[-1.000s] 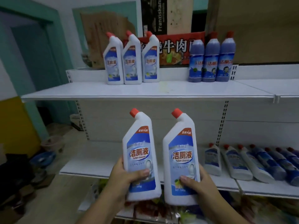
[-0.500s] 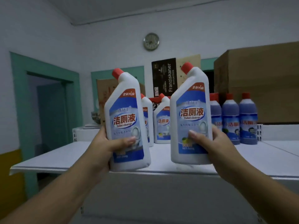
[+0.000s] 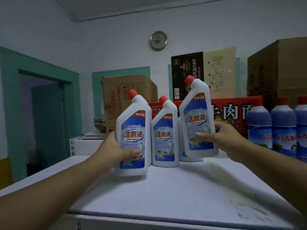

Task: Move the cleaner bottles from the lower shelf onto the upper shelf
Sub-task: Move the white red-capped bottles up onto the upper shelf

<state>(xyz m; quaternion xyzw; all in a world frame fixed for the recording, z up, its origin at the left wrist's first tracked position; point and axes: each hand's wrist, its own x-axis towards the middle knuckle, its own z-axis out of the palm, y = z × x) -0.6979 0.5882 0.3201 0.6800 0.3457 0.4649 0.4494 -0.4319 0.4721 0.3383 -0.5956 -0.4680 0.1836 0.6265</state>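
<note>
My left hand grips a white toilet cleaner bottle with a red cap, its base at or just above the white upper shelf. My right hand holds a second white cleaner bottle, lifted and tilted slightly above the shelf. Behind and between them another white cleaner bottle stands upright on the shelf, with others partly hidden behind the held ones. The lower shelf is out of view.
Purple cleaner bottles stand in a row at the right of the shelf. Behind are a red carton, a brown cardboard box, a black box and a large brown box. A green doorway lies left.
Both hands have carried their bottles forward over the upper shelf toward the standing white bottles. The left bottle has come down near the shelf surface; the view has risen and closed in.
</note>
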